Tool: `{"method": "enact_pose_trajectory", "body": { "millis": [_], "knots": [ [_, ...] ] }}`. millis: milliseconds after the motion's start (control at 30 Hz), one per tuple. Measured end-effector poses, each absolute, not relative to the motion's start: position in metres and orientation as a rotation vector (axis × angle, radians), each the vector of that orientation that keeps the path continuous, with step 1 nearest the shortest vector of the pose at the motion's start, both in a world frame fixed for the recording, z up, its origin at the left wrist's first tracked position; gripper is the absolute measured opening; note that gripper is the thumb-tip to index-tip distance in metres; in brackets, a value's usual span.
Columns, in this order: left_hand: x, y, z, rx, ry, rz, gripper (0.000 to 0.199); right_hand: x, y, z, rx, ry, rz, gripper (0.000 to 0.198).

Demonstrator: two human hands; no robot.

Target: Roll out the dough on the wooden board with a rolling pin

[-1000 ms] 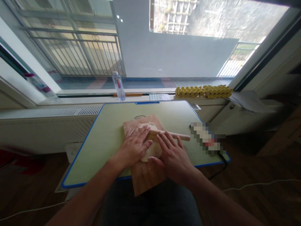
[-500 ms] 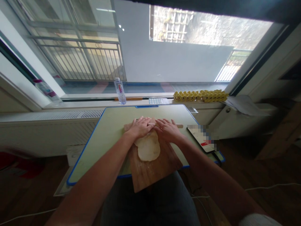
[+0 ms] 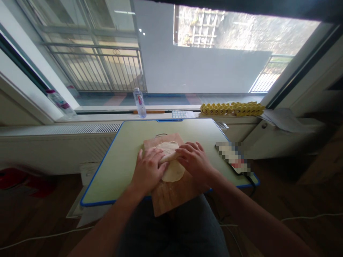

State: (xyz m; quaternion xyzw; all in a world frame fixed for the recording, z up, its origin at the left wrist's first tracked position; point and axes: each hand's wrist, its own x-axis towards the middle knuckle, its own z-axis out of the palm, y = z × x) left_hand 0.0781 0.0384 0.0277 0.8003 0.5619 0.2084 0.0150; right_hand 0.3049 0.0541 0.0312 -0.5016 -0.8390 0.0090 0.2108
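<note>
No text is legible: labels on the white-capped bottle (image 3: 140, 103) and purple-capped bottle (image 3: 61, 103) are too small to read; the flat device (image 3: 233, 159) is pixelated.

Indoors we are, in an ordinary room hard up against a big window (image 3: 166, 71) that fills the top of the frame, with a barred railing (image 3: 98, 69) showing beyond the glass at upper left! Along the left, a white panel radiator (image 3: 50, 151); above it, a clear plastic bottle (image 3: 139, 104) on the windowsill (image 3: 99, 117). Down in the lower left, dark floor (image 3: 29, 223). And dead centre, kitchen work: dough (image 3: 174, 173) on a wooden cutting board (image 3: 171, 200), on a blue-edged table (image 3: 115, 164)! Home, dormitory or office? The view can't settle it.
</note>
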Motion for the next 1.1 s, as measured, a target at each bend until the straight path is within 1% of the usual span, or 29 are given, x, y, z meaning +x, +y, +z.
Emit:
{"method": "enact_pose_trajectory", "body": {
  "millis": [133,233,300,433,567,667,800,933,1100],
  "knots": [
    [0.077,0.007,0.016,2.416,1.923,0.662,0.043,0.298,0.033,0.025,-1.462,-2.306,0.054,0.046],
    [0.079,-0.007,0.012,2.459,1.879,0.664,0.05,0.293,0.024,0.022,-1.496,-2.365,0.105,0.06],
    [0.08,-0.011,0.012,2.485,1.819,0.621,0.053,0.289,0.024,0.023,-1.521,-2.413,0.13,0.066],
    [0.078,-0.006,0.013,2.441,1.856,0.538,0.056,0.281,0.038,0.024,-1.538,-2.468,0.133,0.067],
    [0.071,0.018,0.013,2.365,1.938,0.48,0.058,0.265,0.069,0.026,-1.527,-2.477,0.123,0.067],
    [0.064,0.038,0.013,2.319,1.999,0.468,0.056,0.251,0.093,0.03,-1.52,-2.493,0.165,0.068],
    [0.061,0.043,0.013,2.345,2.009,0.563,0.05,0.243,0.103,0.033,-1.522,-2.499,0.191,0.071],
    [0.068,0.014,0.01,2.431,1.919,0.714,0.045,0.256,0.076,0.03,-1.526,-2.494,0.138,0.071],
    [0.075,-0.022,0.001,2.5,1.838,0.882,0.047,0.269,0.053,0.025,-1.547,-2.48,0.121,0.07]
  ]
}}
